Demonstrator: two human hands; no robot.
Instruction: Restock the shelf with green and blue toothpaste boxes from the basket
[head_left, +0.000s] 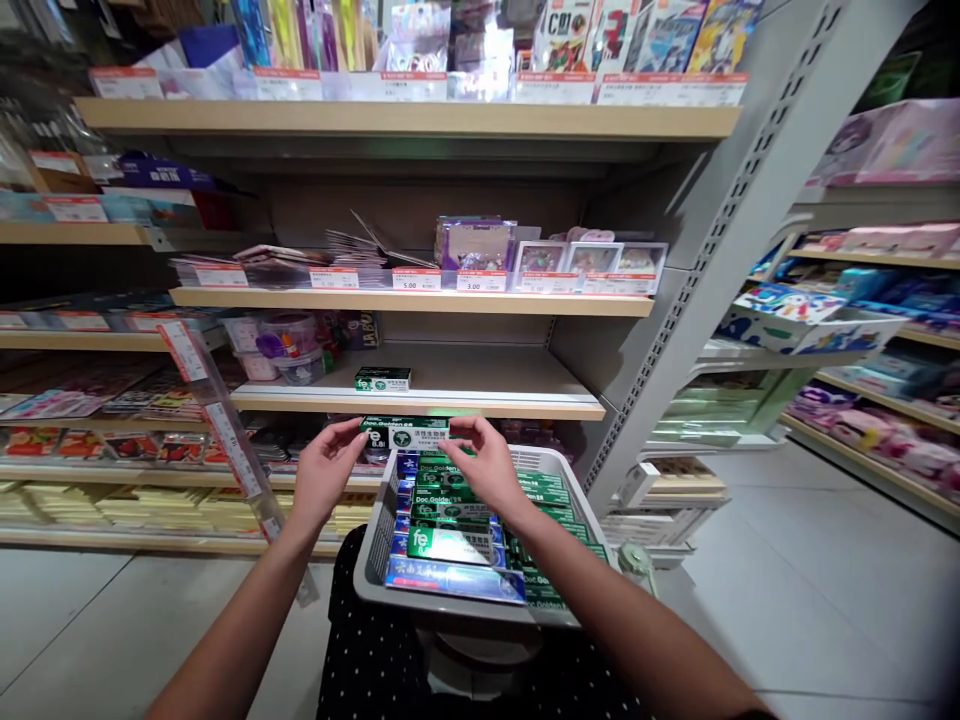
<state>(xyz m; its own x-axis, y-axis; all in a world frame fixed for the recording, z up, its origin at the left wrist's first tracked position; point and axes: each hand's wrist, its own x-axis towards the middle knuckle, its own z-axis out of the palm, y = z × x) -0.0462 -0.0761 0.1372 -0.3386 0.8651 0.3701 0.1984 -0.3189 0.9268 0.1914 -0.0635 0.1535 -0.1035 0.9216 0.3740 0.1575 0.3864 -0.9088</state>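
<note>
A green toothpaste box (pixel 405 431) is held level between my two hands, just above a grey basket (pixel 371 560) on my lap. My left hand (pixel 324 470) pinches its left end, and my right hand (pixel 487 465) pinches its right end. The basket is packed with several green and blue toothpaste boxes (pixel 457 545). One more green box (pixel 382 379) lies alone on the wooden shelf (pixel 480 385) straight ahead, behind the held box.
Shelves above carry packaged goods and price tags (pixel 416 280). A clear tub of small items (pixel 289 345) stands at the shelf's left end. A hanging price strip (pixel 217 420) slants down at the left. A grey upright post (pixel 712 260) borders the shelving; an aisle with more shelves lies right.
</note>
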